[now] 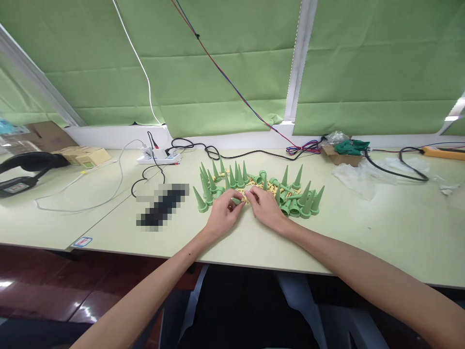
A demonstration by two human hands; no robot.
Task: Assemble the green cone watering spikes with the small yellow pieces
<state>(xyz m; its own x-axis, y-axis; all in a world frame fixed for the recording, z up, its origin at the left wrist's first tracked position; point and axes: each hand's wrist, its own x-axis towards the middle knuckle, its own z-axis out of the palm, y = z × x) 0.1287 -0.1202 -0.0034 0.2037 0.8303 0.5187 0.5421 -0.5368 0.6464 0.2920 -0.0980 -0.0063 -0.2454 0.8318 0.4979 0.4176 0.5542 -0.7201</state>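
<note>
Several green cones (306, 203) stand or lie in a wide cluster on the pale table. Small yellow pieces (271, 189) are spread among them. At the near side of the cluster, my left hand (224, 213) has its fingers curled around a green piece, of which only a pointed part shows. Just to its right, my right hand (265, 206) has thumb and fingertips pinched together over the yellow pieces; what they hold is too small to make out. The fingertips of both hands are close to each other.
A power strip (160, 157) with cables sits at the back left, near a pixelated dark object (163, 206). Black headphones (32, 165) and yellow boxes (87, 156) lie far left. A small carton (341, 156) and plastic bags (356, 179) are at right.
</note>
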